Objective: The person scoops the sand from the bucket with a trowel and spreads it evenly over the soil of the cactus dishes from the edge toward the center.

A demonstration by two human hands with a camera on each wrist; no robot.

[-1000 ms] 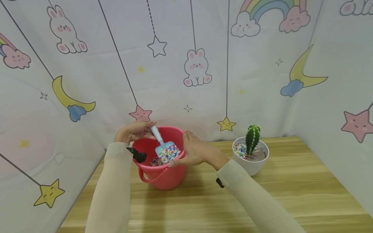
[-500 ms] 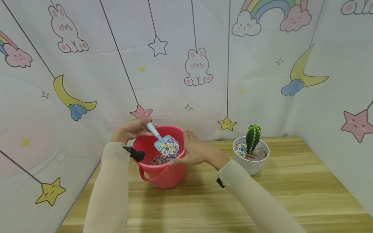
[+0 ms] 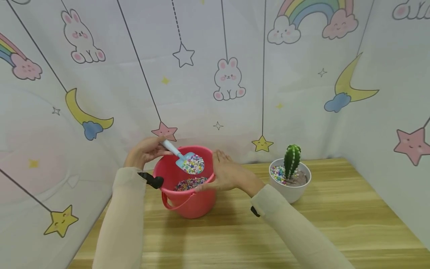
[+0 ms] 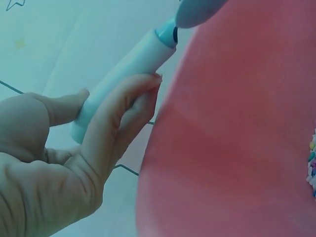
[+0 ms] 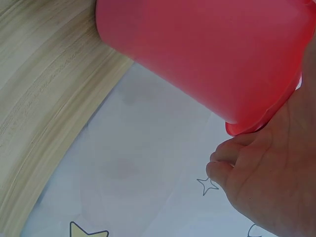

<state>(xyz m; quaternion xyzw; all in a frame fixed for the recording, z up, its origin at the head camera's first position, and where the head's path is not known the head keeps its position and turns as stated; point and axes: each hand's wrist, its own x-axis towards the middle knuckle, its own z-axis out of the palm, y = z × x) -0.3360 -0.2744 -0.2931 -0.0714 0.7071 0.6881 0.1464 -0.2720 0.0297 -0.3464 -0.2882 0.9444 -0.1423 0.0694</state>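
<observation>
Item in hand: a light-blue scoop (image 3: 181, 157), found over the mouth of the bucket (image 3: 195, 203), with its handle sloping up toward the left. Its blade carries a heap of multicoloured beads, raised clear of the loose beads (image 3: 189, 184) at the bottom of the bucket.

The left grip (image 3: 146, 151) is closed on the scoop's handle, thumb on one side and fingers on the other, as the left wrist view confirms. The right grip (image 3: 228, 173) holds nothing in its palm; it lies spread against the bucket's rim, apparently steadying it.

Progress, as judged: filling the scoop is complete; emptying it is outstanding. The load remains above the bucket, whose own supply is not exhausted.

To the right, well apart from the bucket, stands the white pot (image 3: 289, 192) with an upright cactus (image 3: 291, 160). Beads cover part of its surface, and brown fill (image 3: 299, 179) remains exposed on the right; coverage there is judged incomplete. Bucket and pot both stand on the wooden desk (image 3: 208, 246), before a printed cloth (image 3: 201, 108).
</observation>
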